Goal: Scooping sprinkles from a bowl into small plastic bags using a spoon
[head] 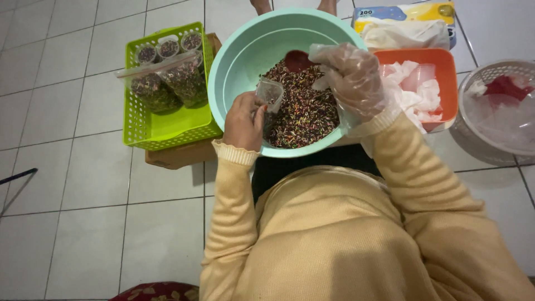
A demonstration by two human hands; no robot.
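Left hand (243, 121) (curled) around cup (270, 92)

We count one mint-green basin (234, 61) of multicoloured sprinkles (306, 111) and one small clear cup (271, 92) above it. One green basket (167, 125) holds three filled cups (167, 48) and two filled bags (167, 86). We also record one orange tub (446, 72), one white round basket (490, 75), one tissue pack (404, 14) and two hands, one gloved (354, 78), one bare (242, 122).
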